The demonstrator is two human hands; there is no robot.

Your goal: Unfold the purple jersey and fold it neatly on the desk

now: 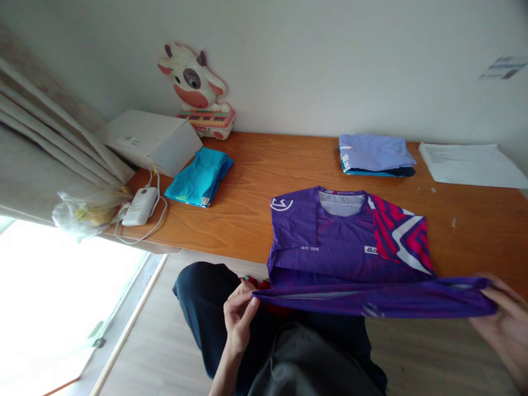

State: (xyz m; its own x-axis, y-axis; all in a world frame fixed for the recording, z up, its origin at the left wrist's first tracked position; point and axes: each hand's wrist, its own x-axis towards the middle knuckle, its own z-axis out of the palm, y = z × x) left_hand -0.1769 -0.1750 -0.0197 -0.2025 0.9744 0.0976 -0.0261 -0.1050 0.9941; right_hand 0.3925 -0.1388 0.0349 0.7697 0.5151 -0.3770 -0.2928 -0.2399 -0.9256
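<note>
A purple T-shirt [338, 258] lies front up on the wooden table, its collar toward the wall. Its left sleeve is plain purple with a white logo; the right one has a pink, red and white pattern. The shirt's lower part hangs over the table's front edge, pulled taut between my two hands. My left hand [241, 311] pinches one corner of the hem between thumb and fingers. At the far right, my right hand [505, 313] grips the opposite corner; it is slightly blurred and partly cut off by the frame.
Folded blue clothing [201, 176] lies on the table [280, 159] at left, near a white box [152, 137], a cow-shaped toy piano [198, 91], a white power strip [141, 206] and a plastic bag [88, 212]. A folded lavender pile [375, 152] and papers [470, 162] lie at back right.
</note>
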